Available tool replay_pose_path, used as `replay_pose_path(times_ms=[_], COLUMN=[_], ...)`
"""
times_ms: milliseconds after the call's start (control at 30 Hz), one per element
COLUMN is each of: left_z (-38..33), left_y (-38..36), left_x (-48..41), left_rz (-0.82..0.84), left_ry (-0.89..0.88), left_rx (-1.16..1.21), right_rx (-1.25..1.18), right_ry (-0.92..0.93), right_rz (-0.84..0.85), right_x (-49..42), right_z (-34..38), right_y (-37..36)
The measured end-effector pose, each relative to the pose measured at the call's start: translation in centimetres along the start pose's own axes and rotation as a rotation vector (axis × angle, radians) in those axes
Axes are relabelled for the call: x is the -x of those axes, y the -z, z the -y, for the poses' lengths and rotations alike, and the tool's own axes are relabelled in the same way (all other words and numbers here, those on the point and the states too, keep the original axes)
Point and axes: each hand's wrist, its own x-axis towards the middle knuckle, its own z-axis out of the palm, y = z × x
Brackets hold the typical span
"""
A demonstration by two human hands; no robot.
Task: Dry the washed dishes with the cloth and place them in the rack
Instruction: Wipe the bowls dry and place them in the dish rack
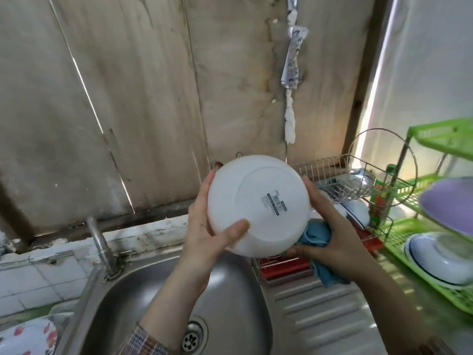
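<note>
A white bowl (256,203) is held up above the sink with its underside and a label facing me. My left hand (207,226) grips its left rim, thumb across the base. My right hand (330,231) holds a blue cloth (317,242) bunched against the bowl's lower right edge. Behind my right hand stands a wire dish rack (358,180) on a red tray, with a white dish in it. At the far right a green plastic rack (414,242) carries a white blue-rimmed plate (440,260) and a purple plate (450,203).
Below the bowl are the steel sink (158,298) with its drain and the tap (101,244) at its left back corner. A ribbed steel drainboard (320,313) runs to the right. A flowered dish (28,336) lies at the bottom left. A stained wall stands close behind.
</note>
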Motion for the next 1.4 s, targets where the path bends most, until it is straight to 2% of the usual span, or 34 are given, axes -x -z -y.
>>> replay_pose_path(times_ms=[167,267,367,433,633,833,1033,1400], left_z=[-0.5,-0.6,-0.9,-1.0,-2.5,-2.2,-0.9,2.3], left_y=[-7.0,-11.2,-16.1,-19.6,-29.5,-37.8,-43.2,-45.7], left_x=[-2.9,-5.4,-8.2,-10.0,-13.7,-16.8,-18.6,-19.9], left_rz=[0.101,0.169,0.21,0.233,0.269,0.346,0.344,0.33], left_ry=[-0.121,-0.238,-0.329,-0.422,-0.479,-0.426,-0.41,-0.047], left_rx=[-0.407,-0.553,-0.577,-0.495,-0.377,-0.349,-0.271,-0.258], right_rx=[0.159,0.253,0.366,0.507,0.753,0.878,0.82,0.692], right_ry=[0.06,0.059,0.035,0.04,-0.045,-0.227,-0.329,-0.474], right_rz=[-0.14,-0.192,-0.216,-0.232,-0.328,-0.342,-0.345,-0.317], right_x=[1.0,1.3,1.5,1.6,2.8,3.7,3.1,2.3], right_z=[0.1,0.1,0.1,0.1,2.0,2.5,-0.1,-4.1], right_y=[7.1,12.0,17.3,20.9,30.1,38.2,42.9,44.4])
